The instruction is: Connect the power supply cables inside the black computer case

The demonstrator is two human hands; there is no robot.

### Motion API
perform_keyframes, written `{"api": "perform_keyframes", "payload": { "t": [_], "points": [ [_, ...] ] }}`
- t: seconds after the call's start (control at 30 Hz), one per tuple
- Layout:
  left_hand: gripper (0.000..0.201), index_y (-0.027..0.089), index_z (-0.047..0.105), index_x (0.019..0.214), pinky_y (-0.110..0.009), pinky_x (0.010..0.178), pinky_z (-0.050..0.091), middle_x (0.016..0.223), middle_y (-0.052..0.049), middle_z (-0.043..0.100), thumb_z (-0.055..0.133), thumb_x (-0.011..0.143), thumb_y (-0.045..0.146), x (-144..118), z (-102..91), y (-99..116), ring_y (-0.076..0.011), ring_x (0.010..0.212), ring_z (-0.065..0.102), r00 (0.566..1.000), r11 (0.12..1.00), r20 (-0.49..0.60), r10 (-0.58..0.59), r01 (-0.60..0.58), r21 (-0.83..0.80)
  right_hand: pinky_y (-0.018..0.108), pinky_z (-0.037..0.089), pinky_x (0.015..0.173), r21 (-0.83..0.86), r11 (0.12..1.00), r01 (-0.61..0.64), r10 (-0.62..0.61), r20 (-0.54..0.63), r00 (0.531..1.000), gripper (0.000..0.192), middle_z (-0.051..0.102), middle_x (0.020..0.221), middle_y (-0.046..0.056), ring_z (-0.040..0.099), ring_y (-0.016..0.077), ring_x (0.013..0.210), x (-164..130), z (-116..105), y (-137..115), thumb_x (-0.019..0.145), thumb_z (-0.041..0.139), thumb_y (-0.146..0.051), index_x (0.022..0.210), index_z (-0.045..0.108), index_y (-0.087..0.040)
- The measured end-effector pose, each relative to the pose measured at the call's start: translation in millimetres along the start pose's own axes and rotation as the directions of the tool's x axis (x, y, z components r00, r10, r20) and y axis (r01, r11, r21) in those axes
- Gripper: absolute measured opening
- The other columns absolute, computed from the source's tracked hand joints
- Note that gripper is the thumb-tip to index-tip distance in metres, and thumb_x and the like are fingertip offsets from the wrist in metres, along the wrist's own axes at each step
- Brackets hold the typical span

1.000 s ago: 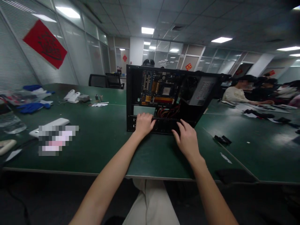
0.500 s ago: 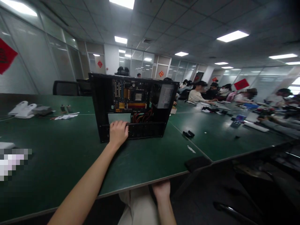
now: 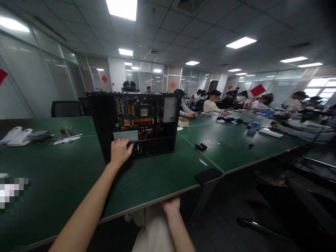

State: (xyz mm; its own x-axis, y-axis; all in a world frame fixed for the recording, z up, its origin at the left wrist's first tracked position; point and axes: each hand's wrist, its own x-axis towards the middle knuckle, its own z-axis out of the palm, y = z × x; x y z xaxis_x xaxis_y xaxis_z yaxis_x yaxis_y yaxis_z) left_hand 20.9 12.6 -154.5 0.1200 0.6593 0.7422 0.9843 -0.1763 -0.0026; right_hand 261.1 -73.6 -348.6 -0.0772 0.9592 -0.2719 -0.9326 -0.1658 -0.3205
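A black computer case (image 3: 101,129) stands upright on the green table, its open side facing me. Inside it I see a motherboard (image 3: 136,113), a power supply (image 3: 170,109) at the upper right and a bundle of red and black cables (image 3: 150,133). The fingers of my left hand (image 3: 120,152) are wrapped over the horizontal black rail along the lower part of the case. My right hand (image 3: 172,203) is at the underside of the table's front edge, above my lap; the tabletop hides its fingers.
White plastic bags (image 3: 17,134), a grey box (image 3: 39,135) and paper scraps (image 3: 67,139) lie on the green table (image 3: 147,178) at left. To the right are a small black part (image 3: 201,147), a black pad (image 3: 208,175) at the edge and an open carton (image 3: 183,122). Several people sit farther off.
The view has shifted, so the case and both hands appear farther left. My left hand still holds the lower rail, and my right hand stays under the table edge.
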Motion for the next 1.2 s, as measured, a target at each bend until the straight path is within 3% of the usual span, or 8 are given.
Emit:
{"api": "perform_keyframes", "payload": {
  "t": [0.33, 0.63, 0.77, 0.87, 0.93, 1.0, 1.07, 1.2],
  "points": [
    [0.028, 0.019, 0.066, 0.103, -0.044, 0.085, 0.035, 0.100, -0.009, 0.072, 0.047, 0.094, 0.038, 0.4, -1.2, 0.6, -0.0292, 0.095, 0.059, 1.000, 1.000, 0.021, 0.017, -0.017, 0.026, 0.049, 0.052, 0.095, 0.031, 0.999, -0.042, 0.040, 0.065, 0.997, 0.029, 0.076, 0.101, 0.004, 0.069, 0.0242, 0.100, -0.7, -2.2, -1.0, 0.082, 0.056, -0.029, 0.105, 0.073, -0.023],
    [0.034, 0.019, 0.065, 0.097, -0.044, 0.084, 0.034, 0.095, -0.010, 0.071, 0.048, 0.094, 0.049, 4.0, 4.9, 2.1, -0.0302, 0.093, 0.059, 0.998, 0.997, 0.042, -0.043, 0.040, 0.065, 0.044, 0.056, 0.085, 0.006, 0.990, -0.138, 0.138, -0.049, 0.989, 0.023, 0.077, 0.091, 0.003, 0.071, 0.0219, 0.082, 5.4, -25.5, -3.6, 0.086, 0.056, -0.030, 0.101, 0.073, -0.024],
    [0.032, 0.019, 0.065, 0.095, -0.045, 0.086, 0.034, 0.094, -0.010, 0.071, 0.049, 0.093, 0.047, 4.1, 6.0, 0.3, -0.0300, 0.093, 0.059, 0.997, 0.999, 0.060, -0.041, 0.039, 0.027, 0.041, 0.055, 0.087, -0.018, 0.989, -0.149, 0.146, -0.118, 0.982, 0.019, 0.076, 0.083, -0.001, 0.070, 0.0197, 0.075, -8.0, -22.2, -13.4, 0.086, 0.055, -0.025, 0.093, 0.072, -0.026],
    [0.031, 0.020, 0.065, 0.094, -0.046, 0.088, 0.034, 0.095, -0.010, 0.072, 0.050, 0.092, 0.047, 4.1, 4.9, 1.8, -0.0300, 0.093, 0.060, 0.997, 0.999, 0.059, -0.050, 0.049, 0.015, 0.037, 0.053, 0.089, -0.045, 0.990, -0.136, 0.133, -0.064, 0.989, 0.013, 0.074, 0.078, -0.003, 0.070, 0.0176, 0.079, -26.8, -26.2, -24.2, 0.083, 0.058, -0.022, 0.083, 0.070, -0.027],
    [0.037, 0.020, 0.065, 0.093, -0.047, 0.088, 0.035, 0.094, -0.012, 0.072, 0.049, 0.091, 0.053, 6.7, 2.8, 4.5, -0.0314, 0.093, 0.061, 0.996, 0.998, 0.069, -0.054, 0.051, 0.049, 0.032, 0.053, 0.085, -0.057, 0.976, -0.208, 0.205, -0.056, 0.977, 0.004, 0.073, 0.078, -0.003, 0.070, 0.0159, 0.081, -40.9, -32.5, -28.8, 0.078, 0.065, -0.024, 0.077, 0.069, -0.025],
    [0.048, 0.019, 0.066, 0.089, -0.046, 0.082, 0.038, 0.088, -0.014, 0.071, 0.045, 0.090, 0.062, 12.4, -0.1, 7.4, -0.0330, 0.089, 0.062, 0.991, 0.994, 0.129, -0.044, 0.031, 0.100, 0.026, 0.051, 0.072, -0.145, 0.936, -0.321, 0.316, -0.058, 0.947, 0.009, 0.074, 0.085, 0.000, 0.069, 0.0148, 0.079, -54.3, -37.5, -30.1, 0.075, 0.073, -0.030, 0.081, 0.070, -0.022],
    [0.057, 0.018, 0.067, 0.084, -0.041, 0.071, 0.040, 0.081, -0.015, 0.070, 0.040, 0.089, 0.068, 19.8, -3.0, 9.7, -0.0331, 0.079, 0.064, 0.971, 0.990, 0.236, -0.045, 0.011, 0.143, 0.023, 0.046, 0.060, -0.384, 0.849, -0.362, 0.395, 0.005, 0.919, 0.027, 0.074, 0.086, 0.005, 0.067, 0.0142, 0.070, -66.2, -36.3, -29.7, 0.075, 0.076, -0.043, 0.085, 0.071, -0.018],
    [0.061, 0.019, 0.070, 0.087, -0.035, 0.059, 0.037, 0.080, -0.014, 0.072, 0.037, 0.088, 0.071, 29.8, -5.0, 12.3, -0.0328, 0.072, 0.066, 0.932, 0.983, 0.356, -0.072, 0.006, 0.184, 0.023, 0.042, 0.059, -0.885, 0.452, -0.107, 0.541, 0.177, 0.822, 0.052, 0.068, 0.071, 0.006, 0.059, 0.0126, 0.061, -92.6, -2.6, -38.0, 0.078, 0.066, -0.065, 0.076, 0.072, -0.013]
  ]
}}
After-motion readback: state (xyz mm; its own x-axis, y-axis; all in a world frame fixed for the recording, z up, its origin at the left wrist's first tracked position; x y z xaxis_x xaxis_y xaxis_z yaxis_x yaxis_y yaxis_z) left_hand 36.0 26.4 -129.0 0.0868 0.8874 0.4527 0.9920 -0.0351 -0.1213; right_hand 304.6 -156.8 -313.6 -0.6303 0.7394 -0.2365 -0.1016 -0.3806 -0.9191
